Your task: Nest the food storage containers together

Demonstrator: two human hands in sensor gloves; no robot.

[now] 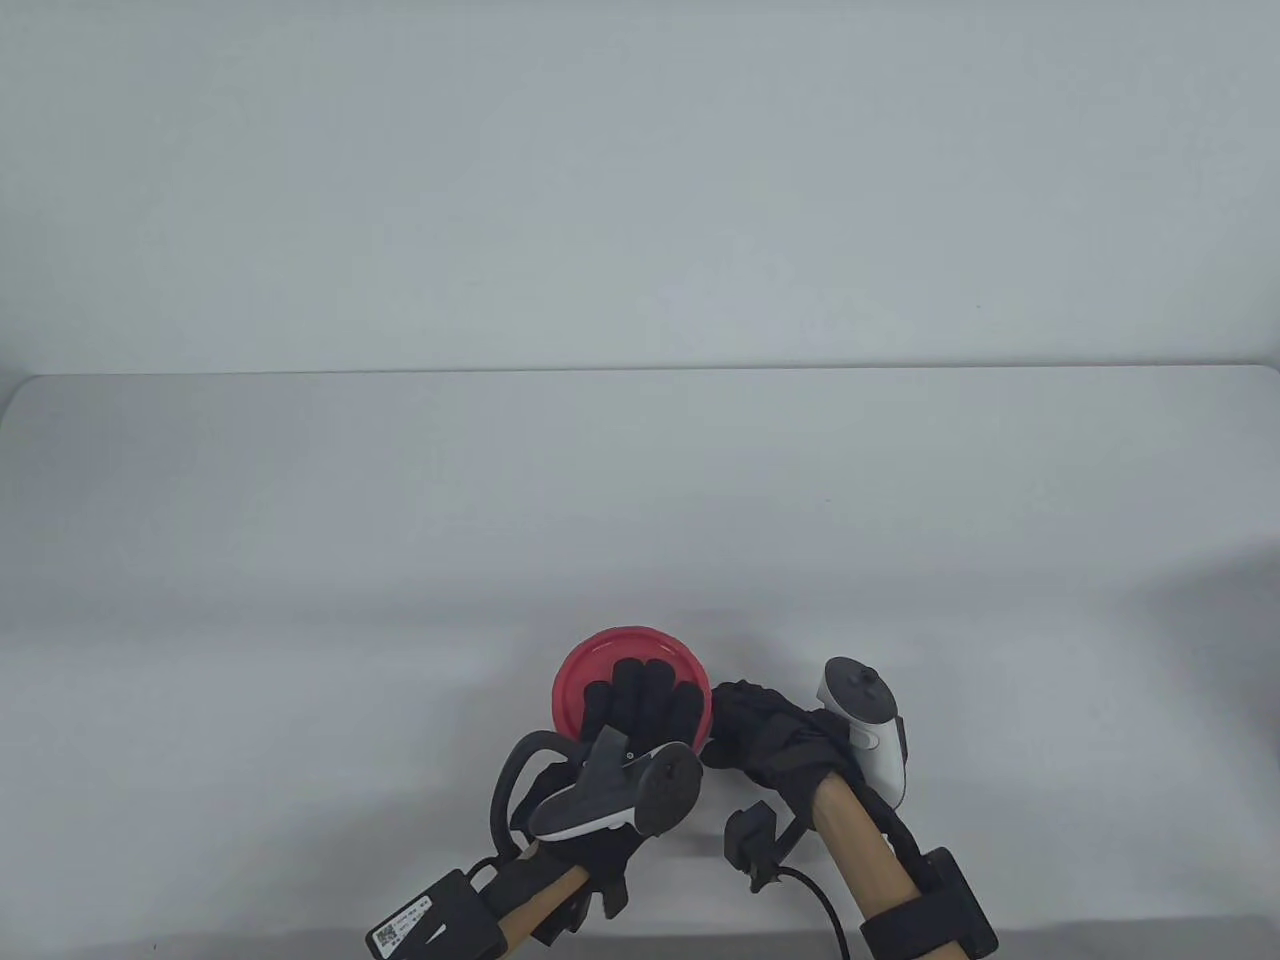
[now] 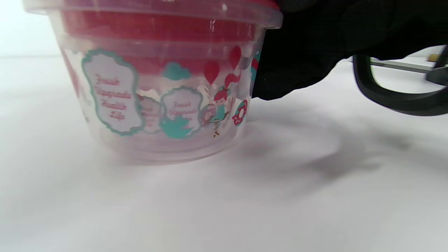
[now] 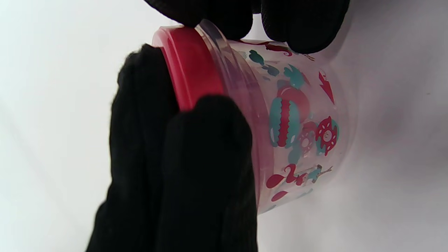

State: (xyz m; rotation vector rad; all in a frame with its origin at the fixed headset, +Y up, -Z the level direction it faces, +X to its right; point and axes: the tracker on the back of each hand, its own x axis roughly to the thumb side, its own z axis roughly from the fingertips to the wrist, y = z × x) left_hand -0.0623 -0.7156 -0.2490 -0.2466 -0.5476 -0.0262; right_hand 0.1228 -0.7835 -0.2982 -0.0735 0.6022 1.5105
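containers (image 2: 164, 91) look nested already: smaller tubs w/ red lids show through the clear outer wall, red lid (image 1: 600, 665) on top. stack sits on desk (image 1: 300, 600) between the hands. left hand (image 1: 640, 705) lies flat on lid, fingers spread; right hand (image 1: 765, 735) holds the side. prob only the final seating press left.

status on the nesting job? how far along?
Mostly done: the clear printed container stands on the table with smaller tubs showing inside its wall. In hand: left hand rests on the red lid, right hand grips the side. Left: whether the lid is fully seated can't be told.
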